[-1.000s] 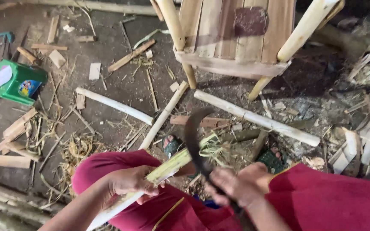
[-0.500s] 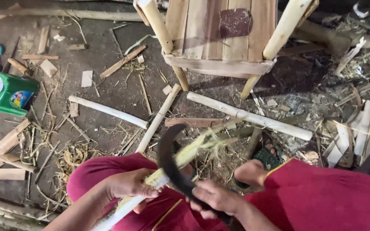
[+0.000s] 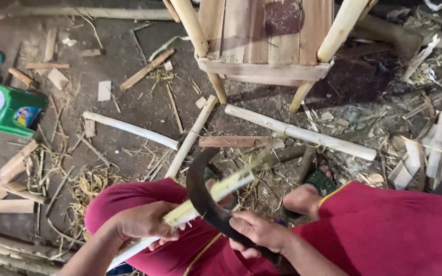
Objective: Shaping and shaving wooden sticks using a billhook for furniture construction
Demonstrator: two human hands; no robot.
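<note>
Dirt floor (image 3: pixel 129 110) littered with peeled poles and offcuts, lying under a wooden chair (image 3: pixel 267 46) at the top edge; green plastic stool (image 3: pixel 7 110) with a white patch and a small coloured picture sitting at the left edge. Gripping a pale stick (image 3: pixel 200 204) in the closed left hand (image 3: pixel 141 225), long axis running lower left to upper right, tip pointing toward the chair. Clasping a dark curved sickle (image 3: pixel 200 194) in the closed right hand (image 3: pixel 259 235), blade crossing the stick above red-clad knees.
</note>
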